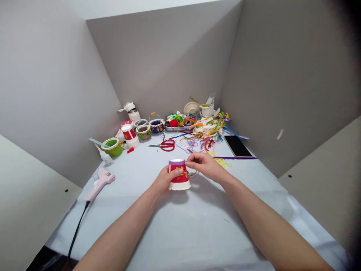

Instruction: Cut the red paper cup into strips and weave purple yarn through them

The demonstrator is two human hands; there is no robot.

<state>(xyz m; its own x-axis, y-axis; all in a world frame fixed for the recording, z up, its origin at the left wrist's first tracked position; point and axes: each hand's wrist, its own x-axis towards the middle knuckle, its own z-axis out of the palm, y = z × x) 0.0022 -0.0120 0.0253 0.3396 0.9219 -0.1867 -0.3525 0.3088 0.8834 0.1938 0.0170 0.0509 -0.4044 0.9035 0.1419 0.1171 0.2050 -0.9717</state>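
Note:
A red paper cup (175, 174) with gold flowers stands out in front of me, its narrow end up. A purple band rings the top, and a white band runs round the wide lower edge. My left hand (163, 180) is wrapped round its left side, thumb across the front. At the cup's upper right, my right hand (203, 165) pinches thumb and forefinger together close to the purple band; what lies between the fingertips is too small to make out. Below those fingers a thin tan cord (194, 174) curves out beside the cup.
Red-handled scissors (167, 145) lie beyond the cup. A pink glue gun (99, 183) with a black cable is at left, near a white bottle (106, 157). Small decorated baskets (113, 147), a yarn tray (178, 128), heaped ribbons (210, 128) and a phone (238, 146) stand farther back.

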